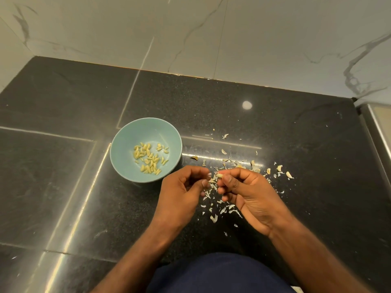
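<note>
A pale blue bowl (127, 136) stands on the black granite counter (211, 102) and holds several small peeled yellowish cloves (149, 158). Just right of the bowl, my right hand (249, 195) pinches a small pale clove (219, 175) between thumb and forefinger. My left hand (182, 191) is close beside it with fingers curled, its thumb and fingertips near the clove's skin; I cannot tell whether they grip a bit of peel. Several papery white peel scraps (218, 208) lie on the counter under and around both hands.
A few unpeeled or partly peeled cloves (279, 168) and more skins lie to the right of my hands. A marble-patterned wall (211, 34) rises behind the counter. A metal edge (378, 123) runs along the counter's right side. My dark blue clothing (215, 273) shows at the bottom.
</note>
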Demonstrator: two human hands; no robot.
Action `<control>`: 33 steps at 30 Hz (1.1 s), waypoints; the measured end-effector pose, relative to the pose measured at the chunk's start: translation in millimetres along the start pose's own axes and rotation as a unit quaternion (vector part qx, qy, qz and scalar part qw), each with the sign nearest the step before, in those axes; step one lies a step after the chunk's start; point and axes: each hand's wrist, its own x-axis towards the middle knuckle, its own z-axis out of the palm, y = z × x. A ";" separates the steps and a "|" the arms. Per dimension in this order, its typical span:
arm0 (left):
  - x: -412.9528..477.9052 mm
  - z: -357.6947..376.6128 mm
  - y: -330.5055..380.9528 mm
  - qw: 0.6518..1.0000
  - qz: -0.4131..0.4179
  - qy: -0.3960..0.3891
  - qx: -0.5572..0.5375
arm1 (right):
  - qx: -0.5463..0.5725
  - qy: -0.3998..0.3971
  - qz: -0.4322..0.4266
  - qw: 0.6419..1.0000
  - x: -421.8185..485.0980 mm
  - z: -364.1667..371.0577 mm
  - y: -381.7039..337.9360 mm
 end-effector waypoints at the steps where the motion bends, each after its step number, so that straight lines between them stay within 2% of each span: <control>1: 0.2 0.6 1.1 1.000 0.005 -0.004 -0.006 | 0.003 -0.001 0.002 1.000 -0.2 0.2 -0.1; 6: -0.5 3.8 8.4 0.999 0.025 -0.046 0.011 | -0.010 -0.003 -0.010 1.000 -2.5 0.4 -0.3; 9: 0.1 2.9 9.9 0.998 -0.016 -0.049 -0.020 | -0.072 -0.007 -0.040 0.997 -4.5 3.3 -1.5; 14: 0.1 -7.2 10.5 0.986 -0.082 -0.135 -0.056 | -0.135 -0.019 -0.069 0.988 -3.8 4.5 -2.0; 17: -0.3 -11.8 13.1 0.989 -0.032 -0.142 0.031 | -0.132 -0.022 -0.076 0.988 -3.1 4.9 -2.1; 20: -1.1 -10.5 13.5 0.988 0.052 -0.083 0.123 | -0.122 -0.011 -0.092 0.988 -0.8 7.3 -0.5; 23: -1.9 -8.4 14.2 0.987 0.102 -0.020 0.127 | -0.123 0.001 -0.115 0.986 0.8 10.2 -0.2; 27: -1.4 -5.8 14.6 0.972 0.154 -0.024 0.175 | -0.177 0.020 -0.144 0.973 -0.6 9.7 0.0; 33: -3.3 -2.7 17.4 0.970 0.166 -0.013 0.179 | -0.222 -0.005 -0.156 0.962 -1.8 8.1 1.3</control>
